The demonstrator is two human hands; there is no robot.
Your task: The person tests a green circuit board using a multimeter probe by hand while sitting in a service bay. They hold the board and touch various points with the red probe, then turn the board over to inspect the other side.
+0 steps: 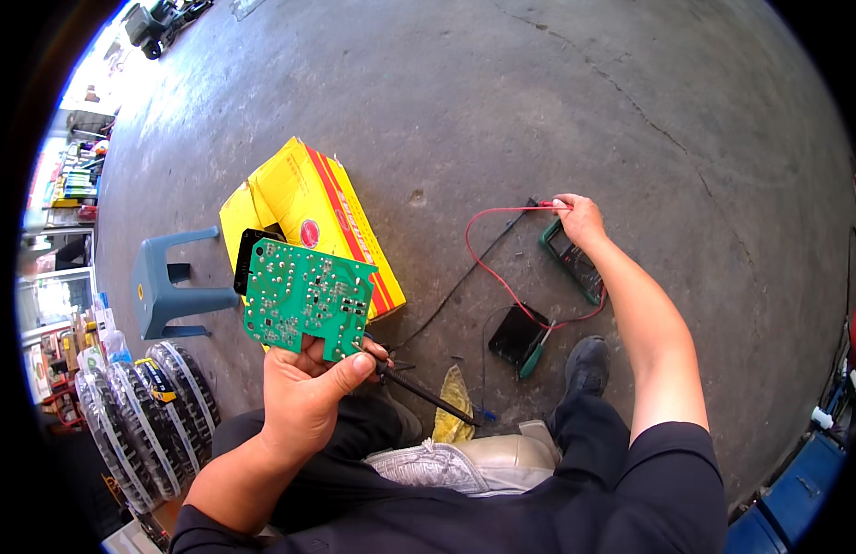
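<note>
The left hand [303, 397] is clamped on the green circuit board [308, 291], thumb and fingers pinching its lower edge, so the board is held up off the floor [428, 111] and in view overlaps the lower left part of the yellow box [289, 180]. The thumb and fingers of the right hand [580, 220] are together on a red probe [545, 204], just beyond the top edge of the meter [574, 263] and well apart from the board. Between the box's right edge and the meter lies a broad strip of floor, crossed by the red lead [506, 210] and a thin black one; past the box's top corner the floor runs wide, with room for both arms. Nearer the feet, a black tray [516, 334] with a green-handled tool [534, 360] at its right edge narrows the space

The board is flat, roughly rectangular, with a notch in its lower edge and silvery solder dots all over. A ribbed black cord [437, 402] slants down from beside the left fingers. The box is creased cardboard with red stripes, the stool [174, 286] smooth blue-grey plastic, the floor scuffed concrete with a jagged crack
</note>
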